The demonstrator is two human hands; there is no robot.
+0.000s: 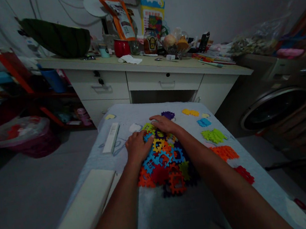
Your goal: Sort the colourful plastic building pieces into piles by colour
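Head view: left hand (138, 145) and right hand (164, 124) rest on toy pieces (160, 172), fingers loosely curved, grip unclear. Probably light, stiff plastic; pinch notched edges.

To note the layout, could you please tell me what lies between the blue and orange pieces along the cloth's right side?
Green pieces lie between the blue pieces and the orange pieces, as the head view shows.

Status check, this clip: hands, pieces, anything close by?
Left hand at left side of toothed pieces, right hand at far edge. Pieces multicoloured, heaped, overlapping. White bar lies left, apart from heap.
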